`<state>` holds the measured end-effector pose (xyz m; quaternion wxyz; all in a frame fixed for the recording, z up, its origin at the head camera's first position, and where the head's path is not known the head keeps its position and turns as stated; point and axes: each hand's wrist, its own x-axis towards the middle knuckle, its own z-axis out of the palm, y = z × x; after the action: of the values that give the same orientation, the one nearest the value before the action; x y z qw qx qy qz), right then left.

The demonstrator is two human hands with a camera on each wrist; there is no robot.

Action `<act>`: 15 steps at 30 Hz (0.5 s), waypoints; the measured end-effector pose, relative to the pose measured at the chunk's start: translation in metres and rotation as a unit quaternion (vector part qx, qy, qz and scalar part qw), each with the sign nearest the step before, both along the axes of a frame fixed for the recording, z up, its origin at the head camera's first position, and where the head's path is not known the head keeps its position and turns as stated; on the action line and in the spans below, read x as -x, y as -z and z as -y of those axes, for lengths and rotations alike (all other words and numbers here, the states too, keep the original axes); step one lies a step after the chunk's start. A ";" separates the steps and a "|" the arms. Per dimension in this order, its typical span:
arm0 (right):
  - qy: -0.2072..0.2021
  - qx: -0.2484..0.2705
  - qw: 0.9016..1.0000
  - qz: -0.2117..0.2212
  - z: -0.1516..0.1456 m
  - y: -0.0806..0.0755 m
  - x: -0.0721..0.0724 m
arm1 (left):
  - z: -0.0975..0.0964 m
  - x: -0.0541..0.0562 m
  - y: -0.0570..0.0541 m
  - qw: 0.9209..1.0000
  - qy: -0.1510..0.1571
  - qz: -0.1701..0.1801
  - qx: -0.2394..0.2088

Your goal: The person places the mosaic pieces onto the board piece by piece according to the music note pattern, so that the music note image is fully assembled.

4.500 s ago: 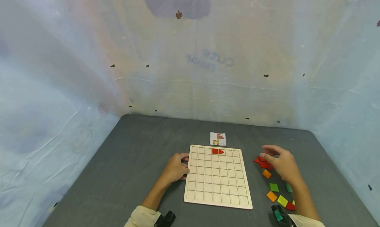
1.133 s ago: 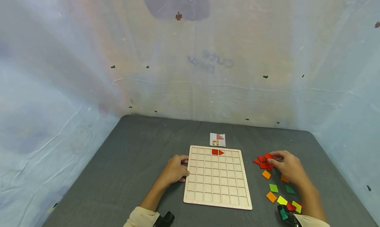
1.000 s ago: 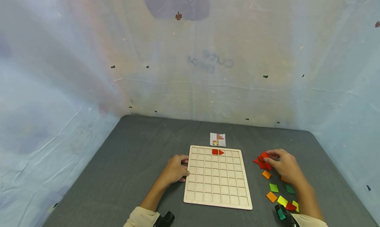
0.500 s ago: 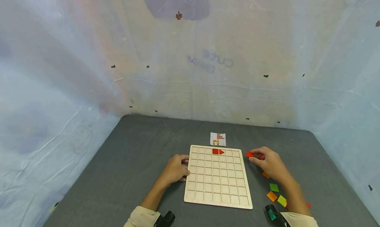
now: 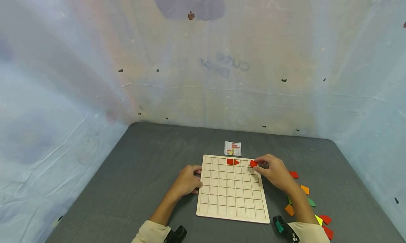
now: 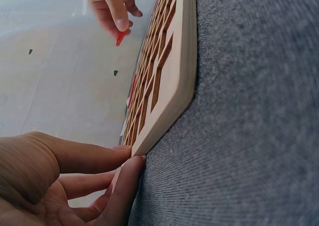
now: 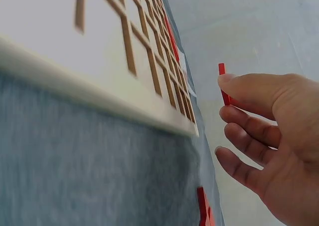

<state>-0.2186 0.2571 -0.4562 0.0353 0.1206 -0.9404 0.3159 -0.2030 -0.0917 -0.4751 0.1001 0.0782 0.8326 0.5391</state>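
A grey surface point(image 5: 158, 147) is carrying a wooden grid board point(image 5: 227, 192). The left hand point(image 5: 187, 179) is pinching its left edge; the right hand point(image 5: 275, 171) is hovering at its far right corner. A printed card point(image 5: 233, 149) is lying just beyond the board. The right hand is pinching a red tile point(image 5: 253, 163); in the far row, a red square point(image 5: 229, 161) is sitting beside a red triangle point(image 5: 236, 162).

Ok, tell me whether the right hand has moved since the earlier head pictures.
Yes. Judged against the wooden board, the right hand has moved left, from right of it to its far right corner.
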 end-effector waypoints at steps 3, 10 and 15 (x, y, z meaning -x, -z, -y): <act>-0.015 0.010 1.000 0.008 0.007 -0.001 0.003 | 0.001 0.000 -0.001 1.000 0.001 0.002 0.000; -0.039 0.026 0.999 0.014 0.025 0.000 0.010 | 0.001 0.001 0.000 1.000 0.006 0.008 -0.006; -0.051 0.028 0.998 0.028 0.033 0.002 0.014 | 0.000 0.001 0.000 1.000 0.005 0.010 -0.006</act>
<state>-0.2326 0.2240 -0.4579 -0.0038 0.1587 -0.9246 0.3464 -0.2042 -0.0920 -0.4749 0.1110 0.0777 0.8281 0.5440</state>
